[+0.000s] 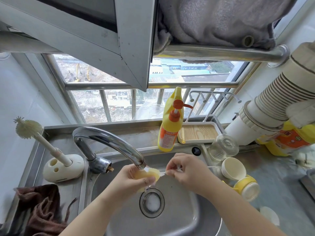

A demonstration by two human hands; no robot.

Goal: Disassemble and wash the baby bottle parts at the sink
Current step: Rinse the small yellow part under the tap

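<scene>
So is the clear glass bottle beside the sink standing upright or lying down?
Lying down. The glass bottle rests on its side on the counter, base facing the camera.

both hands close together, left hand (136,176) curled in a grip, right hand (184,169) fingers pinching

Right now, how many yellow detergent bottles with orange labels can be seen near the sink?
2. One pump bottle stands upright on the ledge behind the sink. The second bottle is at the right on the counter, partly hidden by the white pipe. More may be hidden.
</scene>
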